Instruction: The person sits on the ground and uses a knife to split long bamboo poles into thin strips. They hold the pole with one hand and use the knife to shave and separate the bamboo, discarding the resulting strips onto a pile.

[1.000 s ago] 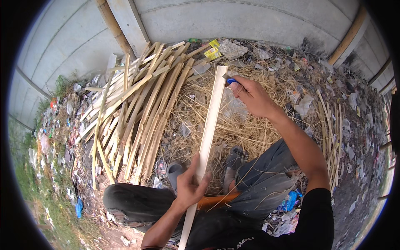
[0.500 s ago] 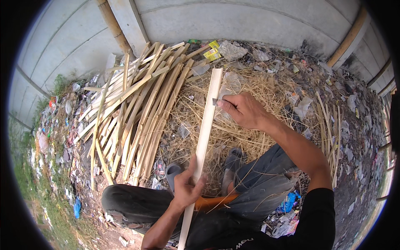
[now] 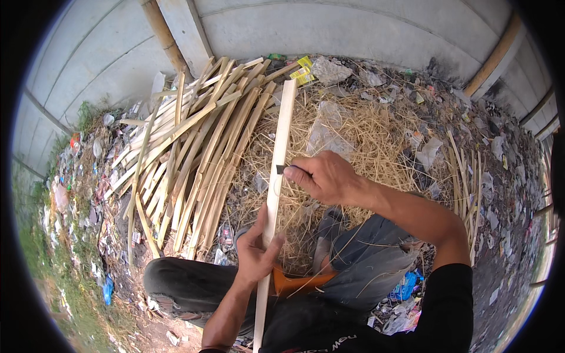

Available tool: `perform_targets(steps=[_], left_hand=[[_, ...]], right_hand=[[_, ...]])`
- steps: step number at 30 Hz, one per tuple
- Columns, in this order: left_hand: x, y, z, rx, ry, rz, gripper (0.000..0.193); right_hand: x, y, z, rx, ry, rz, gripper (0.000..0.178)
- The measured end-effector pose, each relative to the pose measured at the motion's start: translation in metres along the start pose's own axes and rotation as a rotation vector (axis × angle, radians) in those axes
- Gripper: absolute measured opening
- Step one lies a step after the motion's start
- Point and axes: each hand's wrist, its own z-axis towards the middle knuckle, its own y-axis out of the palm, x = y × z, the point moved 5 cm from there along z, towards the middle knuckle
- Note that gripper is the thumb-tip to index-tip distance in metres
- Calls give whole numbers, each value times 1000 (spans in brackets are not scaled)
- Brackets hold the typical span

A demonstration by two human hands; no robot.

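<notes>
A long pale bamboo slat (image 3: 281, 138) runs from my lap up toward the far wall. My left hand (image 3: 256, 252) grips it low down, near my knees. My right hand (image 3: 322, 176) is closed around a small dark knife (image 3: 283, 169) whose blade rests against the slat's right edge, about midway along it. A thin curled shaving hangs at the slat just under the blade. I sit cross-legged in dark trousers on dry straw (image 3: 359, 132).
A pile of split bamboo slats (image 3: 194, 147) lies to my left. Thinner sticks (image 3: 465, 176) lie on the right. Litter and plastic scraps cover the ground around a grey concrete wall (image 3: 329, 29). A bamboo pole (image 3: 162, 35) leans on it.
My right hand has drawn the knife down the slat from near its far end to its middle, toward me. My left hand has stayed in place on the slat.
</notes>
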Motion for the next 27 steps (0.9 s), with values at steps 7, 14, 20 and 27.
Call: perform_targets(steps=[7, 14, 20, 27], left_hand=[[4, -4, 1, 5, -58, 20, 71], [4, -6, 9, 28, 25, -121, 74], [4, -13, 14, 22, 30, -127, 79], [-2, -13, 13, -4, -7, -173, 83]], right_hand=[[16, -5, 16, 53, 96, 40, 46], [-9, 15, -1, -51, 17, -3, 42], [-38, 35, -15, -170, -61, 116, 43], [-21, 41, -8, -253, 52, 124, 59]])
